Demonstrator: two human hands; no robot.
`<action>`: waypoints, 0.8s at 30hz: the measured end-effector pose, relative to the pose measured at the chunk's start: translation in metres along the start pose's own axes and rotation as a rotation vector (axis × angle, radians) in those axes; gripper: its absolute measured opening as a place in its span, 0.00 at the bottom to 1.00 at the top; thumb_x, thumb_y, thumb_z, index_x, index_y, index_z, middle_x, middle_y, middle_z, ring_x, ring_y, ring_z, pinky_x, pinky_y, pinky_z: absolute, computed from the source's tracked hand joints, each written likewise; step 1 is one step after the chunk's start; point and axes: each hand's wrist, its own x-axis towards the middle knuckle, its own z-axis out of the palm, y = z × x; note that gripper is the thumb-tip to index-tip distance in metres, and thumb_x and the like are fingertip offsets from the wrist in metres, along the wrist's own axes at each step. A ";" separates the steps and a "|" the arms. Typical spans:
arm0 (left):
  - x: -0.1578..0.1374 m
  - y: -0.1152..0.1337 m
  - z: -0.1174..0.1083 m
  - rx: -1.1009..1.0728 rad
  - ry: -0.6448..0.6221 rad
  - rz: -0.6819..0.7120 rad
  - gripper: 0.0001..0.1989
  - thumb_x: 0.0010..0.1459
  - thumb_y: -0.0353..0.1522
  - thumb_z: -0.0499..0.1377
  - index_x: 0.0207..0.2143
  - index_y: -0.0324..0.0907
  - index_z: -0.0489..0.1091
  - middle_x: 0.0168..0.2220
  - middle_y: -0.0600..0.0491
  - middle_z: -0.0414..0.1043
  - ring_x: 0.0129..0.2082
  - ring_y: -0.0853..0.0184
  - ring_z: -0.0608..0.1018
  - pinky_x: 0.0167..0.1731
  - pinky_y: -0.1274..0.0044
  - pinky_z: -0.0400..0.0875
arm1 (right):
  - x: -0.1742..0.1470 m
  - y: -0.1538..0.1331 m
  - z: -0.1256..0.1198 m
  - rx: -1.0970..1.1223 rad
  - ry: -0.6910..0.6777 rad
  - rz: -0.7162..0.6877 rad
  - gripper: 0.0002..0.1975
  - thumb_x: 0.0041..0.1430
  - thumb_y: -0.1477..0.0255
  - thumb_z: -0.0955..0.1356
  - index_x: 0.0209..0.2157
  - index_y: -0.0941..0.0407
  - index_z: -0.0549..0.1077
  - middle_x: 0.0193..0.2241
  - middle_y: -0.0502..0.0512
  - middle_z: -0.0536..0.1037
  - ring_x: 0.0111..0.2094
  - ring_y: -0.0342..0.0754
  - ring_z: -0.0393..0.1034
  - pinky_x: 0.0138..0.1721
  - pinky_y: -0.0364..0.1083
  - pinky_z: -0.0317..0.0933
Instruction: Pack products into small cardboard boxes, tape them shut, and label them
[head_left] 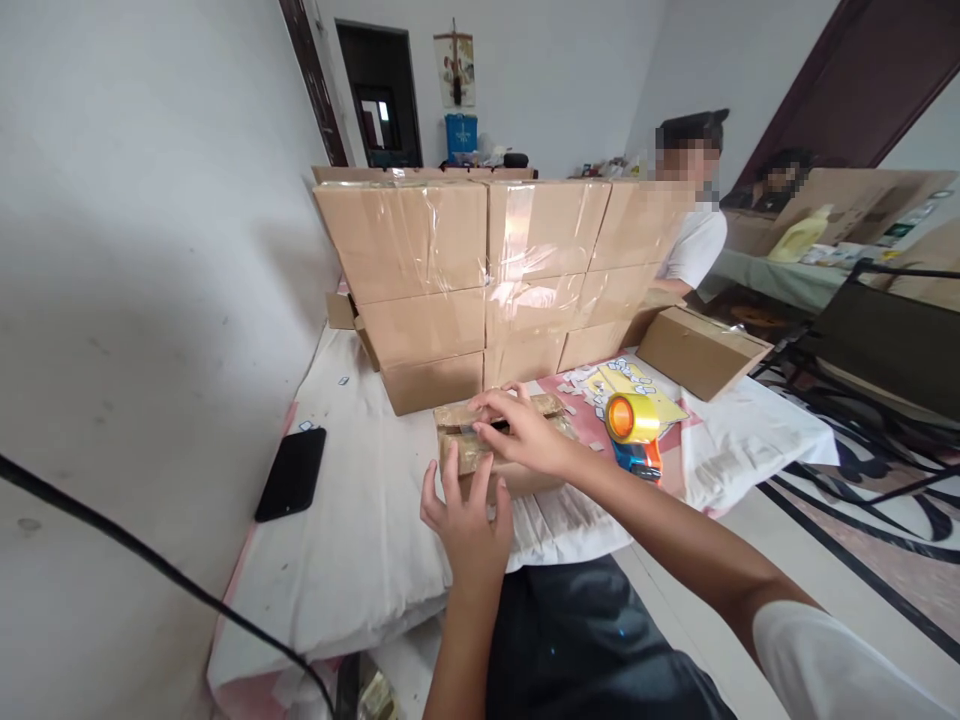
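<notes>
We are seeing a small carton (534,482) on the cloth-covered bench (375,520), before the stacked cartons (420,240). Our left hand (469,520) is spreading its fingers at the near side; our right hand (523,432), thumb and fingers apart, is hiding part of the top gap. Fingertip contact is escaping us. White lettering on the blue bin (460,138) is proving illegible.

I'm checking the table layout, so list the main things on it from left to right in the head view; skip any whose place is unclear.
Phone → near box → tape dispenser → right box.
</notes>
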 end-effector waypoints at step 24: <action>0.047 -0.007 -0.020 0.064 -0.410 0.069 0.29 0.65 0.42 0.55 0.64 0.41 0.56 0.60 0.39 0.71 0.65 0.52 0.67 0.66 0.48 0.31 | -0.023 0.005 -0.031 0.282 -0.013 0.124 0.09 0.69 0.71 0.63 0.50 0.51 0.66 0.33 0.50 0.82 0.41 0.49 0.77 0.43 0.49 0.63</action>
